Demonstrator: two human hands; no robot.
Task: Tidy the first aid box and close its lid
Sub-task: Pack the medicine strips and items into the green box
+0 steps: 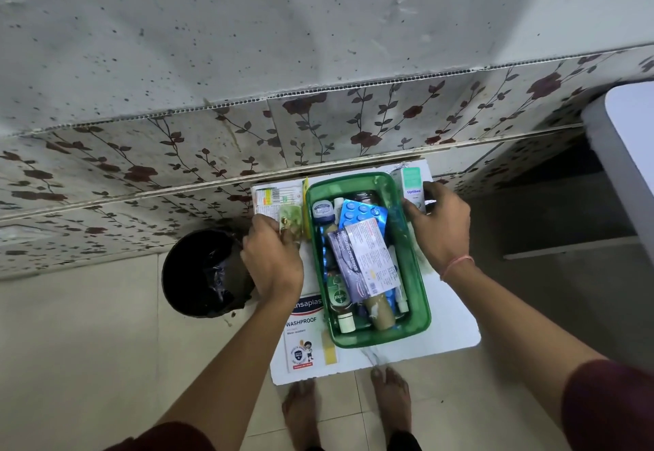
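The green box sits open at the frame's centre, long side running top to bottom, crammed with a blue blister pack, a dressings packet, bottles and tubes. Its lid cannot be made out.
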